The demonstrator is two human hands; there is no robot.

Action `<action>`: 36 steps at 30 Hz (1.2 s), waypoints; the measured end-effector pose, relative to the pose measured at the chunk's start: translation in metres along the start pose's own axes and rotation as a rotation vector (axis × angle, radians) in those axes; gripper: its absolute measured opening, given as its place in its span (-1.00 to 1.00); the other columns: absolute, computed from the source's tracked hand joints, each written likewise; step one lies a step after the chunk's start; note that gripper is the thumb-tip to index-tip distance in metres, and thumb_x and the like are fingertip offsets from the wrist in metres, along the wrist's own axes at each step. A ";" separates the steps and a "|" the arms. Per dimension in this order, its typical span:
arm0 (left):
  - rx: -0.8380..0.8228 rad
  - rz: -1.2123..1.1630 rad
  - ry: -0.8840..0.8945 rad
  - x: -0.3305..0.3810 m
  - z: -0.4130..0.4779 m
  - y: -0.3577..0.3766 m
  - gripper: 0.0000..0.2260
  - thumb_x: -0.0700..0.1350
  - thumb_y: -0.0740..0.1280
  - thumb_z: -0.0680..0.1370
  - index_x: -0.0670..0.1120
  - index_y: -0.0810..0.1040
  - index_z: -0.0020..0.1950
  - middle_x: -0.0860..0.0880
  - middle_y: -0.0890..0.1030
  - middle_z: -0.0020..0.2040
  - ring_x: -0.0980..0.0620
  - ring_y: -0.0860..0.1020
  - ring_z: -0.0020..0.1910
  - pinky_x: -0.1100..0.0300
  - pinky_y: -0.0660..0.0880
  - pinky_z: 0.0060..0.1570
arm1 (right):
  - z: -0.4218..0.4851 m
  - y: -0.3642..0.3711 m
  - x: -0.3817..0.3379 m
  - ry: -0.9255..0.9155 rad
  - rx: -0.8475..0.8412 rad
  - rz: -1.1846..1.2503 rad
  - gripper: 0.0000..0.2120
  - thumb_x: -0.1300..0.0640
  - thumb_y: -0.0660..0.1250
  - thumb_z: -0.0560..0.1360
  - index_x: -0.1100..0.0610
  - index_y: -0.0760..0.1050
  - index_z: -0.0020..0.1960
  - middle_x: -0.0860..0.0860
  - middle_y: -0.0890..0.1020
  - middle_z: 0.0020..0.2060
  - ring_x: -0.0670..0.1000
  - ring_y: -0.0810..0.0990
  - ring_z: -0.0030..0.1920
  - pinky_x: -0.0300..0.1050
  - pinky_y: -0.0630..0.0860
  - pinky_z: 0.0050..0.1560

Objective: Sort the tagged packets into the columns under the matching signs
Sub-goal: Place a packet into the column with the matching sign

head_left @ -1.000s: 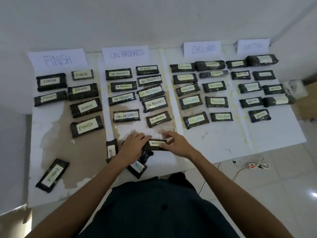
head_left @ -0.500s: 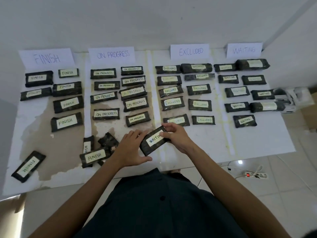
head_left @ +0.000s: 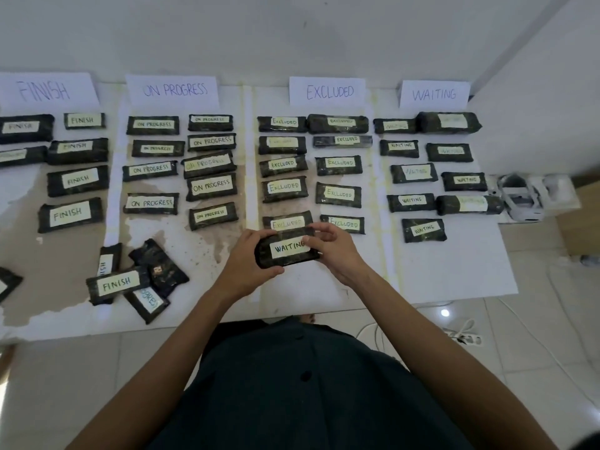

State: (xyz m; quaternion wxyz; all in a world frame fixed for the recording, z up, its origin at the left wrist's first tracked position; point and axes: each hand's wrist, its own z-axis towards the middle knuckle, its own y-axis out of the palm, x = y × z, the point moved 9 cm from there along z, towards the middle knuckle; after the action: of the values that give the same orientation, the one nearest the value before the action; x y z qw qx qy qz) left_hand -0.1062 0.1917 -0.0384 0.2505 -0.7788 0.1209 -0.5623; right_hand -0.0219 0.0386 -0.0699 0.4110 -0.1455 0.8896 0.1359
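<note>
We held the packet tagged WAITING [head_left: 285, 251] level above the near part of the desk [head_left: 454, 274]. It was in front of the EXCLUDED column and partly over the nearest EXCLUDED packet [head_left: 285, 222]. Our left hand [head_left: 248, 264] gripped its left end, with the fingers [head_left: 259, 236] curled over the far edge and the thumb along the near one. Our right hand [head_left: 336, 251] pinched its right end, covering the last letter of the tag. The packet was a flat, dark oblong in a crinkled, glossy wrap, with a pale paper tag lettered by hand.

The matching column lay to the right, under the WAITING sign [head_left: 434, 94], with bare desk in front of the last placed WAITING packet [head_left: 423, 229]. We judged three risks:

- Setting the packet down where it hovered would file it under EXCLUDED.
- The slick wrap could slip during a one-hand carry.
- A low carry could knock the placed rows askew.

The unsorted pile [head_left: 139, 280] lay to the left, its packets overlapping and one tag unreadable.
</note>
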 end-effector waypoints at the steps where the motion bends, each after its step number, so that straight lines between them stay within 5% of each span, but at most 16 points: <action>1: 0.004 0.003 0.001 0.003 0.000 0.002 -0.41 -0.16 0.53 0.31 -0.04 0.40 0.29 0.00 0.40 0.08 0.03 0.43 0.09 0.17 0.42 0.17 | 0.000 -0.007 0.000 -0.010 0.023 -0.052 -0.74 0.26 0.41 0.46 0.18 0.47 0.13 0.18 0.63 0.02 0.15 0.64 0.04 0.05 0.62 0.02; 4: 0.002 0.011 0.016 0.013 0.002 0.007 -0.43 -0.18 0.51 0.33 -0.07 0.39 0.29 0.02 0.38 0.07 0.07 0.40 0.07 0.23 0.38 0.14 | -0.002 -0.027 -0.006 -0.061 0.120 -0.243 -0.75 0.04 0.38 0.49 0.07 0.49 0.13 0.10 0.63 0.02 0.05 0.63 0.04 0.07 0.57 0.11; 8: -0.022 0.046 0.075 0.026 0.008 0.010 -0.44 -0.16 0.50 0.32 -0.08 0.40 0.27 0.02 0.40 0.05 0.16 0.38 -0.01 0.45 0.34 -0.03 | -0.015 -0.044 -0.023 -0.152 0.176 -0.365 -0.79 0.00 0.30 0.53 0.04 0.49 0.13 0.01 0.62 -0.04 0.00 0.65 -0.05 -0.07 0.53 0.06; 12: -0.063 0.102 0.132 0.039 0.015 0.015 -0.42 0.00 0.48 0.27 -0.07 0.42 0.25 0.03 0.40 0.07 0.11 0.42 0.01 0.31 0.41 0.00 | -0.030 -0.063 -0.030 -0.203 0.236 -0.461 -0.81 0.00 0.30 0.52 0.00 0.48 0.11 -0.06 0.58 -0.11 0.04 0.64 -0.05 -0.11 0.51 0.00; 16: -0.045 0.185 0.203 0.055 0.021 0.021 -0.36 0.19 0.36 0.20 -0.06 0.47 0.22 0.05 0.32 0.05 0.12 0.34 0.05 0.40 0.31 0.02 | -0.045 -0.085 -0.031 -0.212 0.274 -0.530 -0.84 0.02 0.30 0.52 -0.05 0.47 0.10 -0.09 0.59 -0.05 0.00 0.60 -0.06 -0.24 0.44 -0.15; 25: -0.014 0.382 0.338 0.094 0.045 0.068 -0.35 0.28 0.27 0.23 -0.05 0.51 0.21 -0.02 0.46 -0.03 0.02 0.32 -0.07 0.19 0.23 -0.06 | -0.068 -0.174 -0.034 -0.185 0.384 -0.633 -0.77 0.10 0.31 0.52 0.05 0.49 0.17 -0.04 0.59 0.01 -0.05 0.58 -0.15 -0.31 0.44 -0.20; 36: -0.064 0.400 0.410 0.168 0.088 0.187 -0.43 0.24 0.26 0.27 -0.03 0.46 0.19 0.03 0.59 0.05 -0.02 0.52 -0.01 0.12 0.33 0.05 | -0.054 -0.314 -0.021 -0.118 0.444 -0.879 -0.72 0.14 0.32 0.50 0.14 0.48 0.20 0.06 0.57 0.10 0.01 0.56 -0.04 -0.15 0.47 0.03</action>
State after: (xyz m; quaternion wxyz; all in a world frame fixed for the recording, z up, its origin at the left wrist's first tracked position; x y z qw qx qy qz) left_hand 0.0506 -0.0229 -0.0207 0.3022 -0.6168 0.3380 -0.6434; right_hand 0.0702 -0.2670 -0.0578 0.5001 -0.4081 0.7267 -0.2350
